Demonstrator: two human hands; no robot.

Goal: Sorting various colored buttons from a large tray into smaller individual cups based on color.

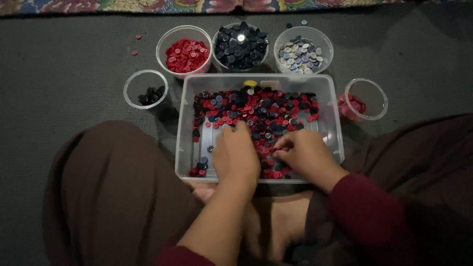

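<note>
A clear plastic tub [331,106] sits on the floor in front of me, filled with mixed red and dark buttons [256,109]. My left hand [235,155] rests palm down inside the tub, fingers curled over buttons near its front. My right hand [305,153] is beside it, fingertips pinched together among the buttons near the middle front. Whether either hand holds a button is hidden by the fingers.
Behind the tub stand three round clear cups: red buttons [185,54], dark buttons [241,45], pale mixed buttons [299,55]. A small cup [145,89] with a few dark buttons is at left, a tilted cup [365,100] with pink ones at right. My knees flank the tub.
</note>
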